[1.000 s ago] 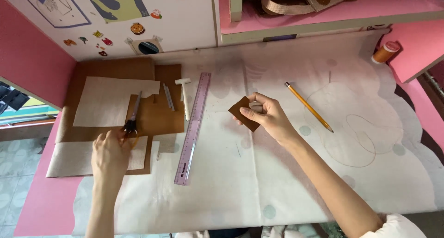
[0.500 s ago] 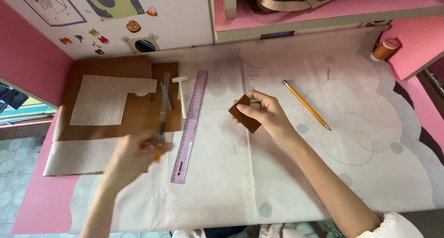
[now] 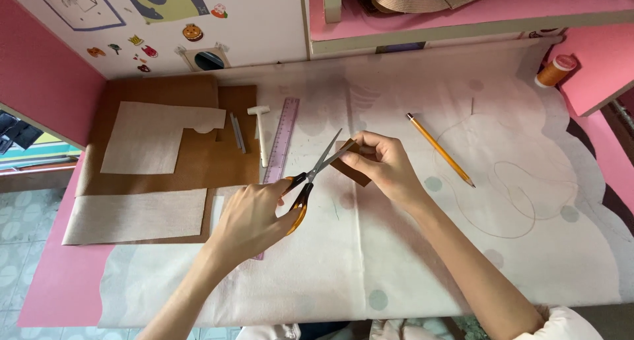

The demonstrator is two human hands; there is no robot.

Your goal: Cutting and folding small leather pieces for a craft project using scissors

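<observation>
Leftmost, brown leather sheets [image 3: 198, 165] and pale fabric pieces [image 3: 142, 138] lie on the table [image 3: 422, 261]. Next, the left hand [image 3: 254, 214] grips orange-handled scissors [image 3: 310, 178], blades parted at the small brown leather piece [image 3: 353, 171], which the right hand [image 3: 386, 168] pinches above the table. Farther right lies a yellow pencil [image 3: 439, 148].

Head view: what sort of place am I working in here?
Probably a home craft desk, set up for leather or fabric work. Brown sheets lie beside a ruler and pencil, an orange thread spool stands at the corner, and stickers dot the white back panel.
</observation>
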